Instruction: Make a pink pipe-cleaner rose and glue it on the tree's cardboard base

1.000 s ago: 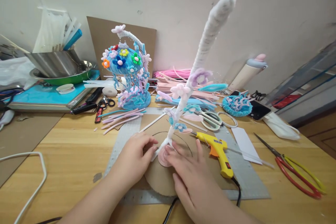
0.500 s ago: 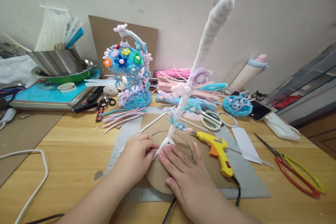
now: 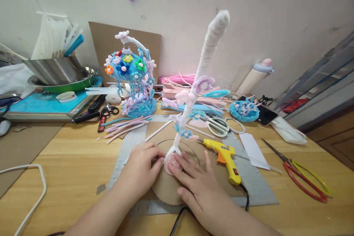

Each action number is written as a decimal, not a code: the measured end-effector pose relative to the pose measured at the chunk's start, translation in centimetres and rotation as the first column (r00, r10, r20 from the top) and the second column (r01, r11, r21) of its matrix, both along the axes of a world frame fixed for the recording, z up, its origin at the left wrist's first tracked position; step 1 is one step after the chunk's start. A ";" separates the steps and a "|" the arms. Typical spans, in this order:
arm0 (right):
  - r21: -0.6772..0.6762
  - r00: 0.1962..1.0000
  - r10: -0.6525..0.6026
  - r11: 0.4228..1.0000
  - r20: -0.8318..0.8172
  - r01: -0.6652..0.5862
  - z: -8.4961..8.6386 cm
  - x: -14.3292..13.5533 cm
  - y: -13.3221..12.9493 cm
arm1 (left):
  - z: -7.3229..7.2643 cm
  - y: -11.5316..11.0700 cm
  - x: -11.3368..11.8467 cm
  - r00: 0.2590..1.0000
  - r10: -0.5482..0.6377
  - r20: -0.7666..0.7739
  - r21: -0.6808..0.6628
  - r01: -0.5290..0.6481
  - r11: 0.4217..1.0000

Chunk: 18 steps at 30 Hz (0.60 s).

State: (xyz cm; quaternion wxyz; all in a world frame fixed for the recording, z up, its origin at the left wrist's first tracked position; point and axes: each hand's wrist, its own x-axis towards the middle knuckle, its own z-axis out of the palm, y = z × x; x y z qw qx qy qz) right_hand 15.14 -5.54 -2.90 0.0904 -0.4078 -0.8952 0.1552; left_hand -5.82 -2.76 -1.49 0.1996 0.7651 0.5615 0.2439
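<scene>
A tall white fuzzy-wrapped stem [image 3: 207, 53] bearing pastel pipe-cleaner flowers stands tilted to the right on a round cardboard disc [image 3: 164, 191]. Its foot splits into white legs around a pale pink round piece [image 3: 172, 164]. My left hand [image 3: 143, 162] has its fingers curled, thumb and forefinger together at the stem's left leg; the exact grip is partly hidden. My right hand [image 3: 196, 180] lies flat with fingers spread, its fingertips on the pink piece and the disc. Just right of that hand lies a yellow glue gun [image 3: 225, 155].
A blue flowered pipe-cleaner lamp-like piece [image 3: 129, 68] stands behind on the left. Bundled pipe cleaners [image 3: 190, 97] lie at the back. Red-and-yellow-handled scissors [image 3: 301, 177] rest at right, white-handled scissors [image 3: 218, 127] nearer the middle. A white cable [image 3: 41, 177] curves at left.
My right fingers have shifted slightly right, showing the pink round piece at the stem's foot. The view has turned a little; both hands stay at the base.
</scene>
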 end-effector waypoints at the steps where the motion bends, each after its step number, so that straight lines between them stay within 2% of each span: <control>1: -0.001 0.999 -0.023 1.000 -0.026 0.023 -0.1 0.2 0.1 | 0.0 -0.1 0.1 1.000 -0.010 0.004 0.010 0.010 1.000; 6: 0.044 0.975 -0.193 0.979 -0.108 0.199 -0.8 1.3 0.2 | -0.1 -0.5 0.5 0.990 -0.093 -0.103 0.104 0.103 0.989; 11: 0.091 0.987 -0.155 0.983 -0.030 0.158 -0.9 0.7 0.6 | -0.4 -0.7 0.8 0.970 -0.090 -0.225 0.123 0.120 0.985; 18: 0.120 0.989 -0.145 0.983 0.037 0.140 -0.7 0.1 1.0 | -0.3 -0.7 0.3 0.961 -0.158 -0.225 0.067 0.177 0.982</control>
